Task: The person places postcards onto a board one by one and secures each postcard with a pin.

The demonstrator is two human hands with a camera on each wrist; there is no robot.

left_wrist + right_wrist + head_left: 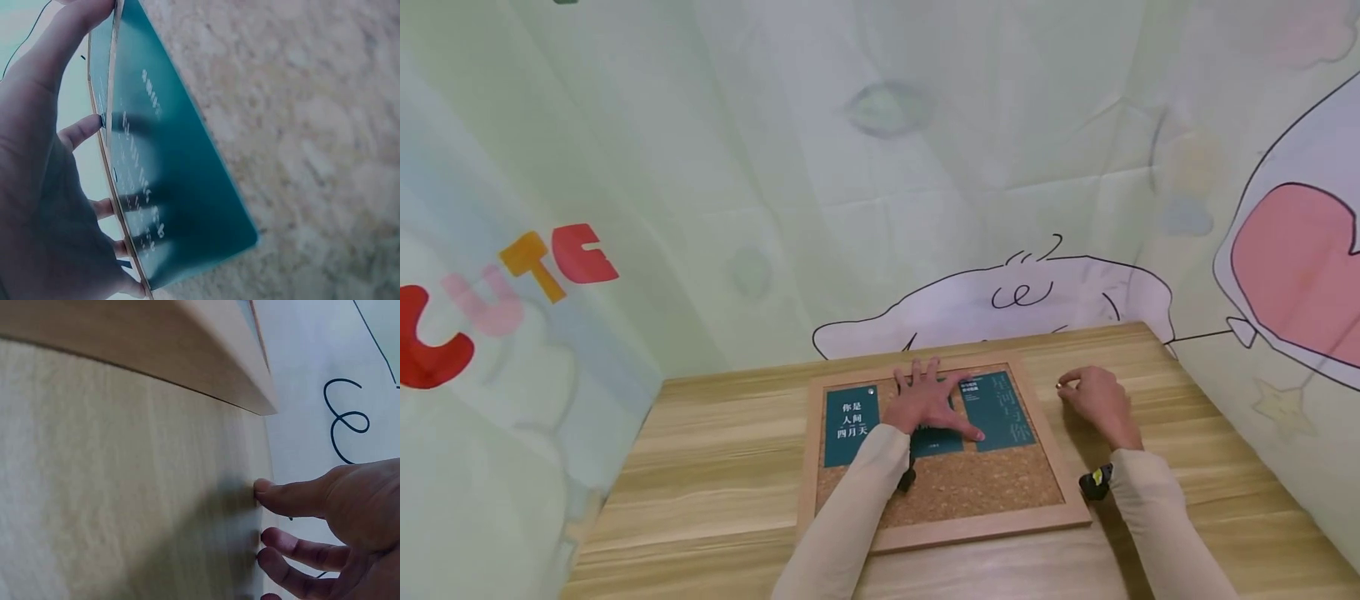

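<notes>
A wood-framed cork board (985, 487) lies on the table, bearing teal cards with white writing. My left hand (925, 404), fingers spread wide, rests over the middle card (943, 444) and hides most of it. Its thumb reaches onto the right card (1000, 417). The left card (850, 425) has a small round tack (871, 391) at its top right corner. Beyond the board's right side, low over the table, my right hand (1101, 404) pinches a tiny shiny thumbtack (1059, 385) between thumb and index finger; the right wrist view hides the tack.
The wood-grain table (722, 467) extends on both sides of the board. A printed curtain (760, 208) with cartoon drawings hangs behind and beside the table. Close to my right hand stands the raised frame edge (156, 344).
</notes>
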